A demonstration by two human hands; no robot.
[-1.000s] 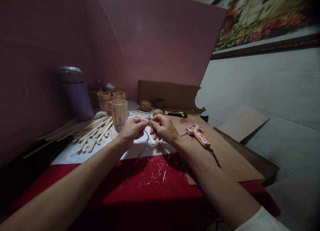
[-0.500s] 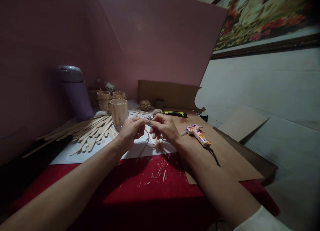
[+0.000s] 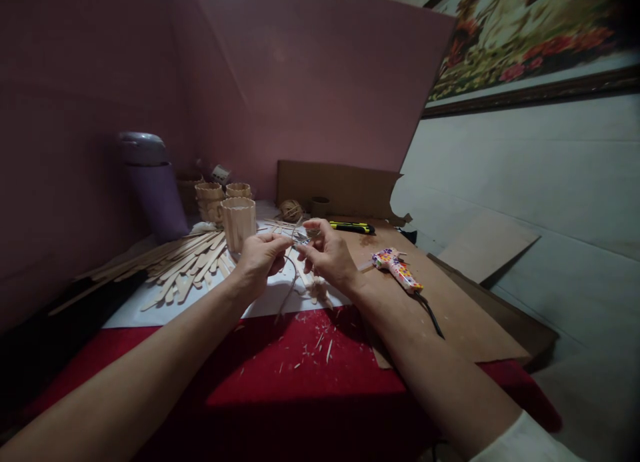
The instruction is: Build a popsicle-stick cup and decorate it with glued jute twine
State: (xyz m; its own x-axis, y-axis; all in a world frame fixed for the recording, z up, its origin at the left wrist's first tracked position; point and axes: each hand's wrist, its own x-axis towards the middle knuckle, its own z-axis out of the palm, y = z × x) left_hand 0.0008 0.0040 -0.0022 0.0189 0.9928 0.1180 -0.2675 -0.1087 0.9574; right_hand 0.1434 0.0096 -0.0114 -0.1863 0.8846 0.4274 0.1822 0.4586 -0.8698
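Between our hands: one string [image 3: 295, 277], its tail hanging down.
Left hand [image 3: 259, 261]: we pinch the string, thumb to finger.
Right hand [image 3: 325, 252]: thumb and forefinger spread.
Cups: we count three, wooden [image 3: 238, 227].
Sticks: a heap [image 3: 187, 269], overlapping too much to count.
Right side: one glue gun [image 3: 398, 271], one knife [image 3: 353, 228].
In the way: our right hand, before the knife's end.

One camera rides on the person's head, looking forward and down, and it faces over the red cloth [image 3: 310, 375] at the near side toward the pink panel [image 3: 300, 82] at the far side. It's close enough that both forearms [image 3: 170, 369] run in large from the near edge, the left hand [image 3: 260, 259] and right hand [image 3: 327, 255] near the middle. On the right, its wide view reaches a framed painting [image 3: 530, 42] high up.
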